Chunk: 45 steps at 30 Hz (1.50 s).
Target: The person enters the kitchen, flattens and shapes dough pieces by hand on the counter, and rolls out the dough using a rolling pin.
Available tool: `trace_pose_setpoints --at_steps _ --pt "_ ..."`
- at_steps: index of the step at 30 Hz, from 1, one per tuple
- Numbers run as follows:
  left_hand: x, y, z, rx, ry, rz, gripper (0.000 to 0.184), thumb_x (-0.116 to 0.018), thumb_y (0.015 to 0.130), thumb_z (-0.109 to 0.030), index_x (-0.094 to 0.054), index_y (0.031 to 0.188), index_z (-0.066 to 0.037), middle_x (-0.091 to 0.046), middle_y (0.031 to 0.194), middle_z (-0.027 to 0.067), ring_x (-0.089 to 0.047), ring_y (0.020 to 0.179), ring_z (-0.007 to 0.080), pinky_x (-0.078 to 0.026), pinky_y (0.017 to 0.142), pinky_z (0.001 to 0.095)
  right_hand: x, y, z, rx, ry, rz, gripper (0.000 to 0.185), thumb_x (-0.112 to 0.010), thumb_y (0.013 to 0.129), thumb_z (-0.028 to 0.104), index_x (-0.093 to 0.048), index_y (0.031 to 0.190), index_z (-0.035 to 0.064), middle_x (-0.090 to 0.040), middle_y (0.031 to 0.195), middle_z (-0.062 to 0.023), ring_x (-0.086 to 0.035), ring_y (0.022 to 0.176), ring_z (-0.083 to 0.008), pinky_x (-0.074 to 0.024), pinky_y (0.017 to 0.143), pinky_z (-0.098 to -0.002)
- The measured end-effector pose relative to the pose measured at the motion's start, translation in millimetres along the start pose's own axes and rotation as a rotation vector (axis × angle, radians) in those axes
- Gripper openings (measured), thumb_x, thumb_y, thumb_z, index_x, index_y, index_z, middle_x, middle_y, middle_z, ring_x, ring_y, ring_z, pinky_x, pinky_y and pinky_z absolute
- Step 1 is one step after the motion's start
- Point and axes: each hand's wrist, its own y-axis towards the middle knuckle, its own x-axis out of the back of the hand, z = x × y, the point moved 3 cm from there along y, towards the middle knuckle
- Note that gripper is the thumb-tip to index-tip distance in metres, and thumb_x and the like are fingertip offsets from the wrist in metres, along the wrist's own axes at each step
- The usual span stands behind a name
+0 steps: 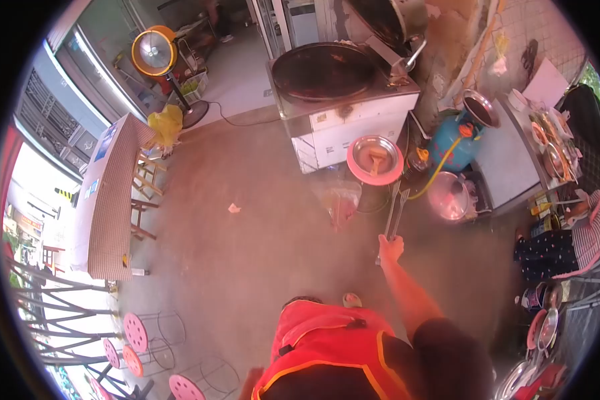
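Note:
My right hand (391, 249) is stretched forward, its fingers wrapped round a pair of long metal tongs (397, 215). The tongs point up toward a pink-rimmed stool or stand that bears a metal bowl (375, 157) with a brown tool in it. Their tips end just below that bowl, apart from it. At the bottom edge, left of the red apron (327, 337), a small part of my left hand (251, 383) shows; its fingers are hidden. A clear plastic bag (342, 202) hangs or stands below the bowl.
A large round griddle (323, 70) with a raised lid (380, 20) stands ahead. To its right are a blue gas cylinder (455, 143) with a yellow hose and a metal table (503, 160). A person in a striped top (590, 233) is at the right. Pink stools (135, 332) stand lower left.

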Motion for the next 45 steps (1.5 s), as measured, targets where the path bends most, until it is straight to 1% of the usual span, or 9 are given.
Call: trace_pose_setpoints --at_steps 7,14,19,27,36,38,39,42,45 --pt "98.6 100.5 -208.0 -0.03 0.119 -0.029 0.025 -0.051 0.089 -0.026 -0.058 0.102 -0.006 -0.061 0.097 0.0118 -0.058 0.09 0.0258 -0.045 0.081 0.0415 -158.3 107.6 102.1 -0.192 0.059 -0.224 0.055 -0.076 0.065 0.036 -0.058 0.099 -0.0032 -0.06 0.096 -0.0228 -0.058 0.094 -0.0419 -0.0464 0.085 -0.0491" --pt "311.3 180.5 -611.6 -0.345 0.277 -0.114 0.04 -0.047 0.096 -0.031 -0.053 0.124 -0.003 -0.06 0.113 0.008 -0.054 0.108 0.0185 -0.042 0.095 0.0363 -227.0 158.9 170.2 -0.46 -0.122 -0.351 0.058 -0.078 0.065 0.037 -0.06 0.104 -0.0029 -0.061 0.102 -0.0227 -0.06 0.1 -0.0382 -0.0479 0.088 -0.0482" --pt "227.9 63.9 -854.4 -0.697 0.289 -0.166 0.039 -0.047 0.097 -0.03 -0.055 0.125 -0.004 -0.062 0.106 0.0055 -0.057 0.101 0.0129 -0.046 0.088 0.0283 -283.3 219.9 171.7 -0.484 -0.19 -0.418 0.059 -0.078 0.064 0.036 -0.06 0.104 -0.0034 -0.062 0.102 -0.0223 -0.06 0.1 -0.0385 -0.048 0.088 -0.0486" --pt "262.4 164.9 -773.3 0.009 0.085 -0.043 0.047 -0.055 0.093 -0.031 -0.045 0.133 -0.007 -0.061 0.114 0.0141 -0.06 0.103 0.0236 -0.05 0.083 0.0366 -337.1 279.1 167.8 -0.538 -0.275 -0.524 0.055 -0.078 0.065 0.036 -0.063 0.102 -0.0026 -0.064 0.1 -0.0221 -0.062 0.096 -0.0389 -0.0494 0.084 -0.0491" --pt "298.8 185.3 -912.4 -0.067 0.061 -0.095 0.044 -0.053 0.094 -0.035 -0.046 0.128 -0.008 -0.059 0.116 0.0151 -0.06 0.102 0.0257 -0.048 0.085 0.0363 -327.6 280.7 161.5 -0.501 -0.732 -0.454 0.06 -0.073 0.069 0.058 -0.065 0.099 0.0059 -0.064 0.095 -0.0147 -0.062 0.091 -0.0329 -0.0484 0.075 -0.0499" --pt "312.9 207.5 -930.9 -0.106 0.057 -0.06 0.042 -0.053 0.094 -0.034 -0.047 0.127 -0.008 -0.06 0.114 0.0138 -0.061 0.099 0.0235 -0.048 0.083 0.0344 -325.3 273.8 197.9 -0.583 -0.861 -0.547 0.045 -0.069 0.072 0.059 -0.074 0.081 0.0153 -0.065 0.072 -0.0105 -0.063 0.065 -0.0317 -0.0483 0.056 -0.0488" --pt "327.4 230.6 -930.2 -0.123 0.037 -0.03 0.041 -0.054 0.094 -0.033 -0.048 0.126 -0.008 -0.061 0.113 0.0131 -0.061 0.097 0.0222 -0.049 0.082 0.0336 -313.5 256.9 252.6 -0.174 -0.56 -0.549 0.039 -0.067 0.076 0.053 -0.075 0.093 0.0192 -0.066 0.078 -0.011 -0.064 0.071 -0.0324 -0.0495 0.062 -0.0488" --pt "354.6 257.7 -957.9 -0.243 -0.041 -0.031 0.038 -0.054 0.093 -0.03 -0.051 0.124 -0.007 -0.063 0.107 0.0115 -0.062 0.093 0.0203 -0.05 0.079 0.0326 -321.9 213.9 312.1 -0.036 -0.329 -0.427 0.049 -0.069 0.079 0.036 -0.062 0.123 0.0176 -0.065 0.112 -0.0168 -0.062 0.099 -0.0338 -0.0496 0.084 -0.0413" --pt "384.5 304.4 -1001.0 -0.263 -0.231 -0.071 0.036 -0.054 0.092 -0.028 -0.054 0.122 -0.007 -0.065 0.1 0.0101 -0.064 0.087 0.0191 -0.051 0.075 0.0309 -354.5 148.8 292.7 -0.487 -1.05 0.099 0.061 -0.065 0.083 0.034 -0.047 0.135 0.0096 -0.054 0.131 -0.013 -0.05 0.118 -0.0295 -0.0392 0.098 -0.0405"
